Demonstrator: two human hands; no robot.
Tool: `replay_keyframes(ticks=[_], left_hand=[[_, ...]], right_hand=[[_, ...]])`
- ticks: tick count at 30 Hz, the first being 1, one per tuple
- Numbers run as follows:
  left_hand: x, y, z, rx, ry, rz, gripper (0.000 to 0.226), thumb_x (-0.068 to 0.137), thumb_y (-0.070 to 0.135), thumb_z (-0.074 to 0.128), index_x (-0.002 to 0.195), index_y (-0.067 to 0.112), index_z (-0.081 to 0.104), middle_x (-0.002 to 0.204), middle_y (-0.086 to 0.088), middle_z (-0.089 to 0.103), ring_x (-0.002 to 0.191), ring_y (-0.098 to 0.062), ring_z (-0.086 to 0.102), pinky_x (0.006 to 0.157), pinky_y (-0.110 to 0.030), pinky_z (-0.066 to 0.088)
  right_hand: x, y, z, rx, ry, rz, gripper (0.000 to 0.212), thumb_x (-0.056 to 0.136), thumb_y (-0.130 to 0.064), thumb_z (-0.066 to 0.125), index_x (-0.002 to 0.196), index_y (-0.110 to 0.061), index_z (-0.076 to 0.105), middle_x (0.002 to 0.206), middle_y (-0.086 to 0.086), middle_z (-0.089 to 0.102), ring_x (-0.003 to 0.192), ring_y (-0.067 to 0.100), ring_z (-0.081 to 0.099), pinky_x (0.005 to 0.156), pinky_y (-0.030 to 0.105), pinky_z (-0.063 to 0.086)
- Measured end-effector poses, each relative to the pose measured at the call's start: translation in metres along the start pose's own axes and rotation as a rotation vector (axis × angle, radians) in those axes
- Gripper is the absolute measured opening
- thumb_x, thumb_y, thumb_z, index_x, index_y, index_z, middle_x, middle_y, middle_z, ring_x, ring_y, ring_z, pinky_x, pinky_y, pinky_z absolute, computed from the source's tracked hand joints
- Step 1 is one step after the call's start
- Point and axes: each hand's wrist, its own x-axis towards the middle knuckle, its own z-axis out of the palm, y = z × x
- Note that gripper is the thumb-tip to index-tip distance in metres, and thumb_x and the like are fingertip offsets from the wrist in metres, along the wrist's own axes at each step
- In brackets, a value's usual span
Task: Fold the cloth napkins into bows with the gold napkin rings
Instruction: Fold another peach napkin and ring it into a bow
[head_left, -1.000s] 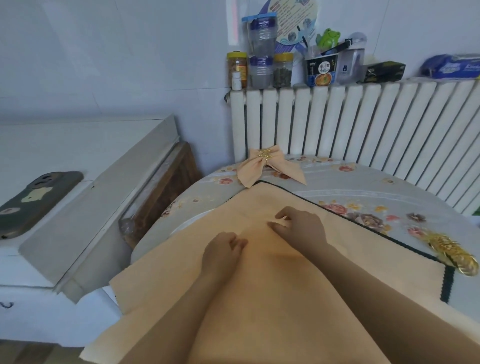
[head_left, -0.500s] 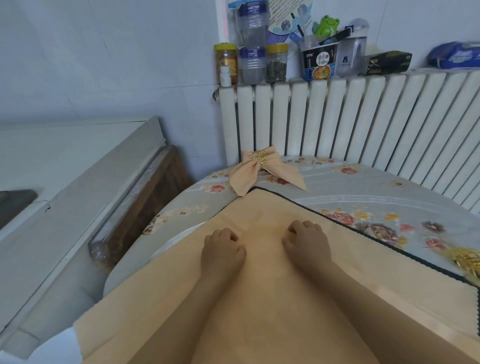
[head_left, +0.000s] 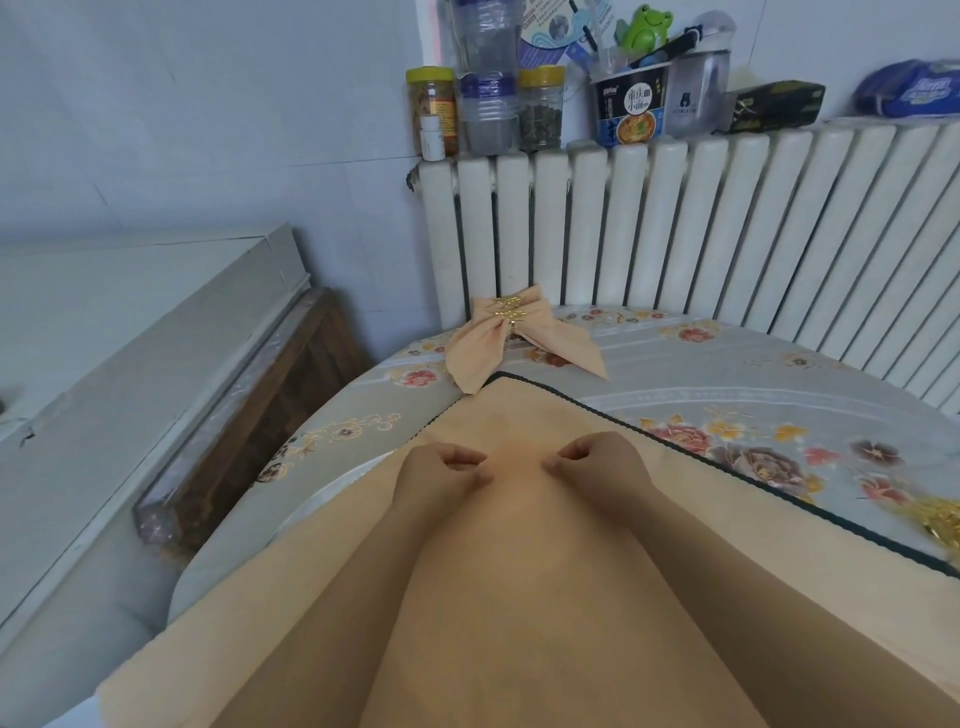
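A floral-clothed table (head_left: 727, 374) carries a large peach napkin (head_left: 519, 597) spread flat from centre toward six o'clock. On it the left hand (head_left: 436, 475) and right hand (head_left: 602, 467), a second ago pinching a small fold, now rest side by side with fingers curled, apparently smoothing cloth. At twelve o'clock lies a finished bow (head_left: 511, 340); spare gold rings (head_left: 940, 517) wait at three, so folding has barely begun.

Finished bow (head_left: 519, 340) behind flat napkin (head_left: 519, 597) on table (head_left: 779, 374); napkin rings (head_left: 943, 519) at right edge.
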Motion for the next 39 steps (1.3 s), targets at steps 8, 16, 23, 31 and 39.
replay_keyframes(ticks=[8,16,23,31,39], left_hand=[[0.004,-0.004,-0.003,0.003,-0.028,0.004,0.020,0.081,0.008,0.072,0.095,0.022,0.071,0.082,0.008,0.069,0.070,-0.002,0.062,0.056,-0.008,0.044],[0.003,-0.013,0.010,0.204,0.063,0.296,0.026,0.084,0.010,0.065,0.104,0.027,0.067,0.081,0.009,0.061,0.075,0.000,0.055,0.066,0.000,0.037],[0.010,-0.013,0.008,0.249,0.022,0.344,0.032,0.083,0.011,0.067,0.111,0.026,0.065,0.084,0.007,0.061,0.072,0.001,0.053,0.069,0.000,0.036],[0.009,-0.017,0.008,0.241,0.055,0.382,0.028,0.082,0.012,0.069,0.108,0.024,0.068,0.080,0.015,0.060,0.072,0.004,0.054,0.070,0.000,0.037],[0.012,-0.016,0.009,0.143,0.052,0.339,0.021,0.080,0.007,0.069,0.084,0.028,0.069,0.074,0.019,0.063,0.068,0.003,0.055,0.065,-0.002,0.038]], right_hand=[[0.002,0.000,0.008,-0.117,0.060,0.039,0.021,0.075,-0.046,0.072,0.074,-0.026,0.065,0.079,-0.012,0.062,0.081,0.010,0.058,0.069,0.026,0.043],[0.000,0.013,0.019,-0.190,0.193,-0.134,0.014,0.085,-0.043,0.062,0.083,-0.030,0.066,0.090,-0.011,0.065,0.089,0.011,0.057,0.067,0.024,0.039],[0.006,0.018,0.018,-0.179,0.206,-0.170,0.009,0.086,-0.036,0.062,0.086,-0.031,0.069,0.092,-0.011,0.067,0.084,0.008,0.055,0.066,0.023,0.036],[0.007,0.023,0.015,-0.243,0.169,-0.258,0.011,0.087,-0.031,0.062,0.093,-0.027,0.070,0.091,-0.006,0.063,0.085,0.010,0.052,0.067,0.024,0.035],[0.007,0.022,0.011,-0.174,0.139,-0.274,0.011,0.084,-0.026,0.065,0.087,-0.036,0.069,0.084,-0.011,0.061,0.074,0.003,0.049,0.068,0.024,0.039]])
